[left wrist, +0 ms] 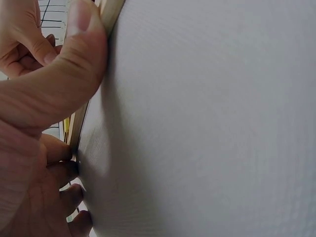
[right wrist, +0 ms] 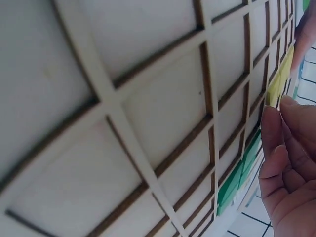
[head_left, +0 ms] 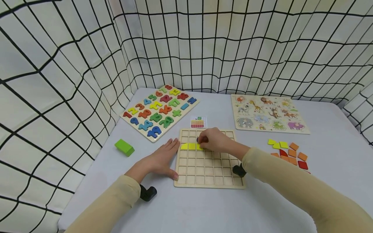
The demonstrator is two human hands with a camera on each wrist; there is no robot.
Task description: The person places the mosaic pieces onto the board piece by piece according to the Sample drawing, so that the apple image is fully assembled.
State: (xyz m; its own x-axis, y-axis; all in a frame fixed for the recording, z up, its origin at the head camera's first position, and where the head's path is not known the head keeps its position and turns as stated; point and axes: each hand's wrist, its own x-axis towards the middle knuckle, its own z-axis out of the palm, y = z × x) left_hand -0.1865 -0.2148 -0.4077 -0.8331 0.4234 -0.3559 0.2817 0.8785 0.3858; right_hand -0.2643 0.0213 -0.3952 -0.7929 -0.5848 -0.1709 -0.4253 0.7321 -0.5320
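Observation:
A wooden grid board [head_left: 209, 181] lies on the table. Two yellow square tiles [head_left: 187, 146] sit side by side in one of its rows, with another yellow tile [head_left: 199, 147] at the fingertips of my right hand [head_left: 215, 139]. Thumb and index finger of that hand pinch this tile over the row. In the right wrist view, green tiles [right wrist: 237, 177] lie in cells close to the hand. My left hand [head_left: 163, 158] rests spread along the board's left side, thumb against the edge near the lower corner and fingertips higher up.
A small picture card [head_left: 198, 122] lies beyond the board. Loose yellow, orange and red pieces [head_left: 292, 153] are at the right. A number puzzle [head_left: 158, 111], an animal puzzle [head_left: 269, 113] and a green block [head_left: 124, 147] surround the board. Black netting [head_left: 215, 40] stands behind.

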